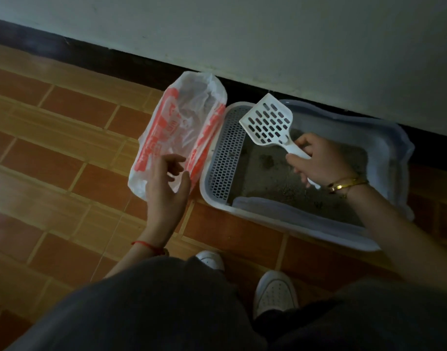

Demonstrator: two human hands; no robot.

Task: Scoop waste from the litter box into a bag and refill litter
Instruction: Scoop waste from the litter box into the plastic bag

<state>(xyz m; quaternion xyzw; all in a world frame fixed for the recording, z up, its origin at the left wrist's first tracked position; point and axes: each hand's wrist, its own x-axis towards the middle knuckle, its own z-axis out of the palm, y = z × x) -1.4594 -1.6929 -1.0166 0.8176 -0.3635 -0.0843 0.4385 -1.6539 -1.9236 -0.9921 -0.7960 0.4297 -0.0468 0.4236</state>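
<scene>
Bare orange-brown tiled floor (65, 153) lies open left of the left hand (166, 188). Ahead of its spread fingers, the white plastic bag with red print (171, 127) gapes open, touching the pale rectangular litter box (306, 231). Under the right hand (321, 163), the box interior is unobstructed; the white slotted plastic scoop (266, 124) it grips hangs above the perforated grey grid (226, 153). The pale wall (268, 46) closes the far side.

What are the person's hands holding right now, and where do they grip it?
The right hand holds the white scoop by its handle. The left hand is open over the plastic bag, holding nothing.
</scene>
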